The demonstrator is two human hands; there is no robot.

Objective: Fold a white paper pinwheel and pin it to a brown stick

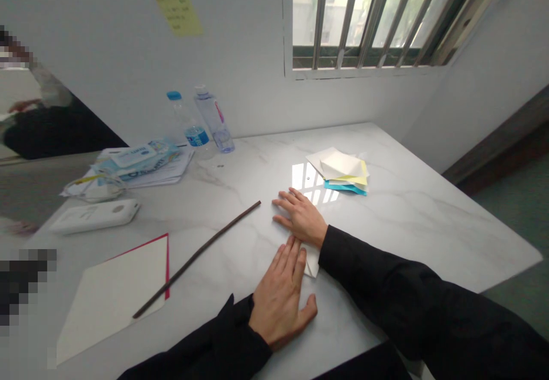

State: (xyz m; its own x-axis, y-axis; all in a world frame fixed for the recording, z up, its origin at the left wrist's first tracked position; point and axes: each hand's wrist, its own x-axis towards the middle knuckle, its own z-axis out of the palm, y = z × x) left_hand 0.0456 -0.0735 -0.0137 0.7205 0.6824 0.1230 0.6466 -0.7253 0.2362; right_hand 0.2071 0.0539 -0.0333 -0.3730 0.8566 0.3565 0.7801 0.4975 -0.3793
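Lying partly covered on the marbled table (412,214), a folded white paper (313,263) is showing between the hands, from where I'm standing. The left hand (281,297) is resting flat, fingers together, thumb wide, fingertips overlapping the paper's left side. The right hand (303,218) is stretching flat just beyond, fingers spread, wrist over the paper's far part. Can't tell how far the paper is reaching underneath. Left of the folded white paper, a brown stick (201,250) is lying, its near end crossing a cream sheet (114,291) that's overlapping a red sheet (167,280). Beyond the paper, slightly right, a paper stack (343,170) is sitting. Beyond it too, well left, two bottles (214,118) are standing by the wall (257,54).
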